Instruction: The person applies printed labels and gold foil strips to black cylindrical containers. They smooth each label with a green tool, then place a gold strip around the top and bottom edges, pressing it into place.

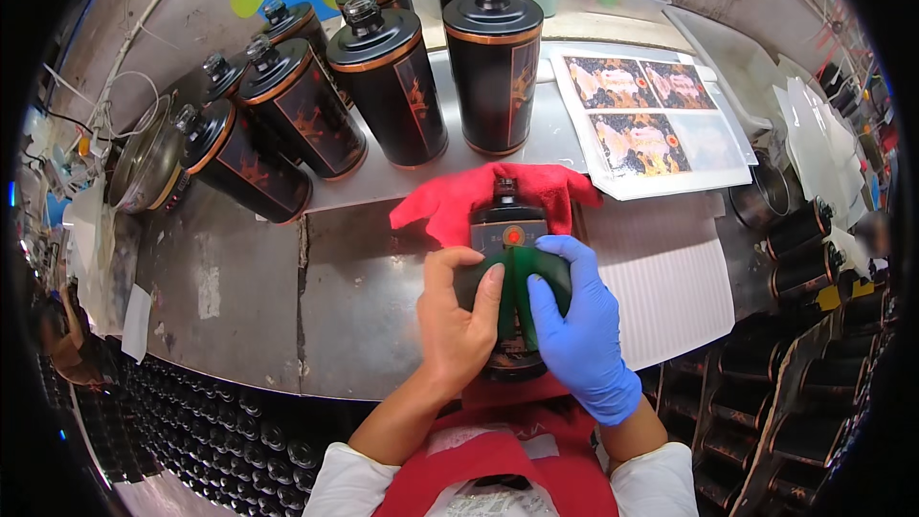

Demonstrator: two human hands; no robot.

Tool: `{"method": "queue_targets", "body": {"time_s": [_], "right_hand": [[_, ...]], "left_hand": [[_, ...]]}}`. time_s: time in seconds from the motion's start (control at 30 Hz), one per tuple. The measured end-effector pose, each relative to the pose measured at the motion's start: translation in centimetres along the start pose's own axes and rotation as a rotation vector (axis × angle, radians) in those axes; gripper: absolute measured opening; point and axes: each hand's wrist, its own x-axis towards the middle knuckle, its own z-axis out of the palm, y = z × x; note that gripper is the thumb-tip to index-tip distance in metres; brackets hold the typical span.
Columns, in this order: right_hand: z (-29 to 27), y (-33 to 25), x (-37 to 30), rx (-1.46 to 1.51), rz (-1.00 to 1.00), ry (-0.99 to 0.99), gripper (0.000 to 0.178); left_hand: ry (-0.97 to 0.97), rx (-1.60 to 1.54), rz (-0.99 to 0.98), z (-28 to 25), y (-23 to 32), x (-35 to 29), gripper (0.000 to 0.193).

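Observation:
A black bottle (507, 215) with copper trim and a small red-orange round mark lies on a red cloth (440, 203), its neck pointing away from me. A dark green, flexible-looking sheet (518, 292) is bent over the bottle's body; I cannot make out exactly what it is. My bare left hand (459, 311) grips the sheet's left side, with the thumb on top. On the other side my right hand (581, 325), in a blue glove, closes on the same sheet with thumb and fingers. The bottle's middle is hidden under the sheet and hands.
Several upright black bottles (388, 101) stand along a raised shelf at the back. To their right lies a printed sheet in a plastic sleeve (661, 124), above ribbed white padding (656, 278). A metal pan (148, 153) sits far left. More bottles (747, 402) fill racks lower right.

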Motion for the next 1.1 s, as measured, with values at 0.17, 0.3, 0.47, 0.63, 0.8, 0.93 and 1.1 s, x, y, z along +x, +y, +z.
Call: {"method": "queue_targets", "body": {"time_s": [0.17,0.3,0.47,0.63,0.8,0.93,1.1], "right_hand": [[0.0,5.1,-1.2,0.515,0.220,0.056,0.031],[0.2,8.8,-1.5,0.700,0.315,0.057,0.033],[-0.9,9.9,-1.3,0.324,0.312,0.082,0.031],[-0.3,0.3,-2.1,-0.101,-0.095,0.242,0.030],[1.5,1.3,-2.9,-0.090,-0.056,0.227,0.031],[0.2,7.1,-4.0,0.413,0.157,0.205,0.033],[0.5,10.4,-3.5,0.780,0.326,0.073,0.035]], "left_hand": [[0.065,-0.178,-0.163,-1.0,-4.7,-2.0,0.019],[0.076,-0.140,-0.198,-0.8,-6.5,-2.6,0.017],[0.052,0.080,-0.103,-2.4,-7.6,-2.7,0.019],[0.074,0.091,0.086,-2.1,0.2,-3.6,0.025],[-0.006,0.057,-0.011,-1.1,-1.8,-4.5,0.024],[0.025,-0.082,-0.054,-1.3,-4.4,-5.1,0.017],[0.058,-0.233,-0.196,-1.5,-7.5,-5.6,0.013]]}}
